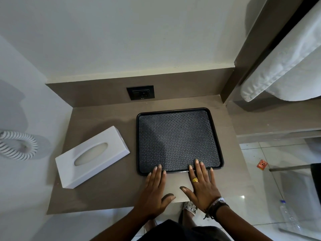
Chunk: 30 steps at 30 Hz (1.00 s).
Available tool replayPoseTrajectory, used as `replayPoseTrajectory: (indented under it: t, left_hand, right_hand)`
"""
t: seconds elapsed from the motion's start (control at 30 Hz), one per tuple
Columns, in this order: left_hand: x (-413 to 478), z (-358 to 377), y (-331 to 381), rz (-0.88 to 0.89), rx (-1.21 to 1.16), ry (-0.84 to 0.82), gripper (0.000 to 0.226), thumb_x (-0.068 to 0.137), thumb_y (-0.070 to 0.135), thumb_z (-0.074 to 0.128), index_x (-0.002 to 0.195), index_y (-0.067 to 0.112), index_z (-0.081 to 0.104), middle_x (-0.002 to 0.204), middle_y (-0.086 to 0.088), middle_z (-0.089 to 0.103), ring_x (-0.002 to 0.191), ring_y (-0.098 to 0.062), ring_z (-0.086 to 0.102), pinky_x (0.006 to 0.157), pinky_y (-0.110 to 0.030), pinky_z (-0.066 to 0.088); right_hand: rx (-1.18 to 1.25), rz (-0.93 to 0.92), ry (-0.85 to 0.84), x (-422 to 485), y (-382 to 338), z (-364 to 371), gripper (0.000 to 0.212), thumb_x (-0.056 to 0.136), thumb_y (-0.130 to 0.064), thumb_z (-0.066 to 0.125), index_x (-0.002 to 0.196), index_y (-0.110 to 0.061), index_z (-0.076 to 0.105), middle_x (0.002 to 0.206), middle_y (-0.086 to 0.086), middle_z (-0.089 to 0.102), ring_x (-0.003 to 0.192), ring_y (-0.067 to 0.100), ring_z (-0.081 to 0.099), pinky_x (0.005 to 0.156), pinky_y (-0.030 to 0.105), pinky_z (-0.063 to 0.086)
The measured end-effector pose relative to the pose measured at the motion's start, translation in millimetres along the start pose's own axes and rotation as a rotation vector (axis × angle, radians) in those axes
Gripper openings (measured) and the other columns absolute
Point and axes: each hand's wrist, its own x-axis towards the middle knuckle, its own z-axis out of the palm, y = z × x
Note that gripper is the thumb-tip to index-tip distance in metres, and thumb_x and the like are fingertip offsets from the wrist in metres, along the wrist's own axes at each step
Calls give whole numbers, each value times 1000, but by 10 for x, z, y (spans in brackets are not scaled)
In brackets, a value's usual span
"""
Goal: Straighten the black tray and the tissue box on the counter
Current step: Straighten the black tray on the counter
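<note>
Now both hands are lying flat and open, left hand (155,189) and right hand (201,184) fingertips pressing the black tray (178,141) near edge. Off to their left, the tissue box (92,156) is sitting on the counter (107,193) with its long axis skewed diagonally, nearer the left hand.

Two bare forearms and hands of a person, seen from above, with no sleeves in view. The left hand (155,192) wears no jewellery. The right hand (201,184) carries a chunky gold-coloured metal ring (195,180) on one of its middle fingers. Its wrist is wrapped in a stack of thin dark brown and black cord bracelets (215,206), with a pale whitish band at the top of the stack and a loose knotted end hanging off to the side. The fingernails on both hands are short, unpainted and pale. Below the arms shows dark, black clothing (175,231). One foot wears a white slide sandal (190,207) whose strap is printed with black letters and numerals.
</note>
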Motion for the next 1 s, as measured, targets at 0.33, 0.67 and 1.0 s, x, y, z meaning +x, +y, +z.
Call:
replayPoseTrajectory:
  t: [0.33,0.67,1.0]
  left_hand:
    - [497,-171,-120,-57,81,-5,92,90,71,31,154,5,25,164,-20,10,153,-35,10,123,-49,11]
    - [736,-218,-227,-93,92,-11,94,89,74,24,156,7,20,165,-18,5,154,-33,4,123,-43,-3]
    - [613,-462,-297,-81,-80,183,93,92,68,35,157,7,11,166,-14,-6,154,-26,-7,124,-36,-12]
  right_hand:
    - [3,18,-48,610,126,-146,87,89,-73,26,154,-16,19,162,14,7,150,31,3,118,57,4]
    - [-8,-2,-52,882,173,-213,85,88,-73,26,153,-17,23,161,14,9,148,35,10,116,60,9]
    - [79,-33,104,695,-65,-289,84,88,-72,36,153,-20,21,163,15,11,149,32,9,118,54,-1]
